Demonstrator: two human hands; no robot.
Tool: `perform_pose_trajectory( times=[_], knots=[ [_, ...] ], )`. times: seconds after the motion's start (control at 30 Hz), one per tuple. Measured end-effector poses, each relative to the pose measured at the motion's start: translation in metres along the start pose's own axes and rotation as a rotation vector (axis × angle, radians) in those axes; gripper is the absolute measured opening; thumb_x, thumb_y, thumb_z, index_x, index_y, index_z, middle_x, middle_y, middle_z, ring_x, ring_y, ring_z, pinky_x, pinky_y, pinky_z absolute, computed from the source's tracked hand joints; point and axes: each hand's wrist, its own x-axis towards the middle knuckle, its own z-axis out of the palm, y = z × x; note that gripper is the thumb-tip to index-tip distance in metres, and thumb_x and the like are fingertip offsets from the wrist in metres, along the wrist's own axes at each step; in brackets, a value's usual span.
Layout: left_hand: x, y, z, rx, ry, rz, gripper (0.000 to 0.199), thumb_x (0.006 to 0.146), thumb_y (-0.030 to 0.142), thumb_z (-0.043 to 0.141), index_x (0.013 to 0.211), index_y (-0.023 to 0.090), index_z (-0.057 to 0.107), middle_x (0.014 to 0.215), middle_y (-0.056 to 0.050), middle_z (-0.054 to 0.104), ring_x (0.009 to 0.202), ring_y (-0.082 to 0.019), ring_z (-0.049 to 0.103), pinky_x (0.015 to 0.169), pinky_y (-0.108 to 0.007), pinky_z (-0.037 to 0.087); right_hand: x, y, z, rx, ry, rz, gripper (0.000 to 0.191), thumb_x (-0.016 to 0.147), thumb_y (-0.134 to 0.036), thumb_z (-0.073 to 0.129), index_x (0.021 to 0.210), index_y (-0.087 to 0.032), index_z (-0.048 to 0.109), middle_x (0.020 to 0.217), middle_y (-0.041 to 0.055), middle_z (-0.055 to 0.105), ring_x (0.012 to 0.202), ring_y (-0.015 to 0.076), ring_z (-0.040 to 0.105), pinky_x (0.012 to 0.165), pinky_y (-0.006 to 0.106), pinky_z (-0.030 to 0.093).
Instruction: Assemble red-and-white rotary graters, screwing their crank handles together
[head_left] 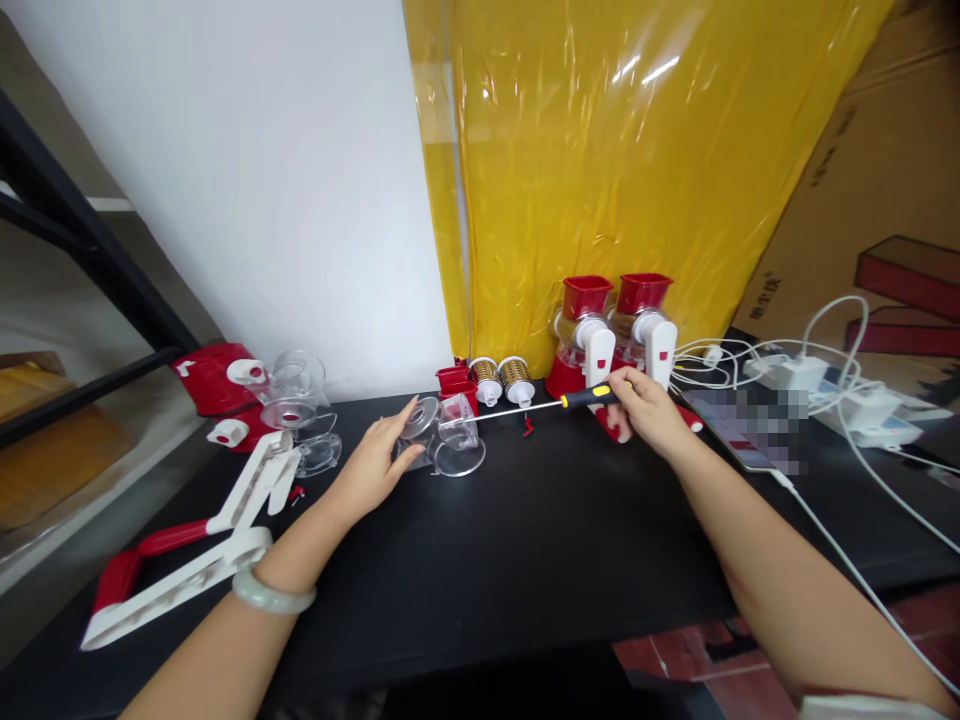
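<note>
My right hand (645,410) is closed around the black-and-yellow handle of a screwdriver (589,396). Its long thin shaft points left, and the tip overlaps a clear plastic housing (459,455); whether they touch, I cannot tell. My left hand (382,455), with a pale bangle at the wrist, has its thumb and fingers around the left end of this housing, which lies on its side on the black table (525,560). Just behind stand a small red plastic part (456,384) and two metal grating drums (501,380) with white ends. A small red piece (528,428) lies nearby.
Two red-and-white rotary graters (589,335) stand at the back right. On the left are red bases (225,390), more clear housings (296,385) and white-and-red crank handles (180,580). A phone (739,430), cables and chargers (799,372) lie right, before a cardboard box (847,200).
</note>
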Motion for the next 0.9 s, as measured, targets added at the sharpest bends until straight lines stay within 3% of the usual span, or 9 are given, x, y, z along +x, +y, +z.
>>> perform_pose_trajectory(
  times=[0.1,0.2,0.27,0.43,0.53,0.6,0.67,0.77,0.9],
  knots=[
    [0.0,-0.001,0.0,0.003,-0.007,0.004,0.065,0.096,0.045,0.041,0.152,0.019,0.023,0.131,-0.015,0.055,0.12,-0.029,0.05,0.101,-0.044,0.04,0.001,0.0,0.0,0.005,0.016,-0.01,0.043,0.086,-0.067,0.045,0.084,-0.024,0.051,0.048,-0.0042,0.055,0.036,0.0133,0.05,0.038,0.026,0.042],
    [0.0,-0.001,0.001,0.002,-0.007,-0.007,0.065,0.096,0.046,0.041,0.152,0.019,0.022,0.129,-0.015,0.056,0.119,-0.029,0.051,0.1,-0.045,0.04,0.001,-0.004,0.001,0.239,-0.032,-0.081,0.041,0.077,-0.059,0.065,0.1,-0.029,0.049,0.09,0.0007,0.069,0.074,0.0183,0.068,0.064,0.034,0.056],
    [-0.001,0.0,0.0,-0.004,0.0,-0.01,0.065,0.096,0.045,0.041,0.152,0.02,0.022,0.128,-0.014,0.057,0.117,-0.028,0.052,0.099,-0.045,0.041,0.001,-0.004,0.001,0.264,-0.039,-0.088,0.045,0.071,-0.051,0.074,0.102,-0.03,0.048,0.099,0.0,0.068,0.082,0.0183,0.068,0.072,0.035,0.056],
    [0.0,0.004,-0.001,-0.005,-0.003,0.009,0.065,0.096,0.045,0.042,0.153,0.021,0.022,0.131,-0.014,0.056,0.117,-0.028,0.051,0.1,-0.047,0.04,0.002,0.005,0.001,0.074,-0.009,0.03,0.04,0.084,-0.063,0.053,0.075,-0.024,0.047,0.045,-0.0054,0.05,0.038,0.0125,0.047,0.04,0.026,0.04],
    [0.0,0.004,-0.001,-0.001,-0.008,0.008,0.066,0.096,0.045,0.042,0.153,0.021,0.021,0.132,-0.014,0.055,0.118,-0.028,0.05,0.101,-0.047,0.039,0.001,0.001,0.001,0.179,0.008,0.011,0.039,0.084,-0.065,0.051,0.084,-0.026,0.047,0.06,-0.0016,0.062,0.05,0.0167,0.058,0.045,0.029,0.045],
    [0.0,0.004,0.0,0.0,-0.01,0.003,0.066,0.096,0.046,0.041,0.153,0.02,0.021,0.133,-0.014,0.055,0.118,-0.028,0.05,0.101,-0.046,0.039,-0.001,-0.005,-0.002,0.279,-0.061,-0.001,0.037,0.078,-0.057,0.063,0.098,-0.03,0.046,0.087,0.0011,0.07,0.073,0.0203,0.068,0.058,0.034,0.053],
    [0.0,0.004,0.0,0.0,-0.007,-0.001,0.066,0.096,0.046,0.041,0.153,0.019,0.022,0.133,-0.014,0.055,0.117,-0.028,0.051,0.101,-0.045,0.039,-0.003,-0.01,-0.006,0.309,-0.167,0.019,0.045,0.073,-0.046,0.073,0.105,-0.031,0.044,0.097,0.0013,0.071,0.08,0.0207,0.069,0.063,0.034,0.054],
    [0.0,0.005,-0.001,0.006,-0.011,-0.002,0.066,0.096,0.046,0.041,0.152,0.017,0.023,0.133,-0.015,0.055,0.118,-0.028,0.05,0.101,-0.045,0.039,-0.004,-0.01,-0.009,0.223,-0.224,0.095,0.037,0.077,-0.052,0.068,0.093,-0.025,0.047,0.076,0.0017,0.071,0.055,0.0163,0.064,0.047,0.027,0.046],
    [0.0,0.007,-0.002,0.008,-0.02,0.003,0.067,0.096,0.048,0.041,0.152,0.017,0.022,0.135,-0.014,0.053,0.12,-0.029,0.049,0.103,-0.046,0.038,-0.002,-0.006,-0.005,0.079,-0.115,0.152,0.046,0.084,-0.068,0.049,0.078,-0.022,0.047,0.049,-0.0006,0.06,0.03,0.0101,0.045,0.032,0.021,0.027]
  ],
)
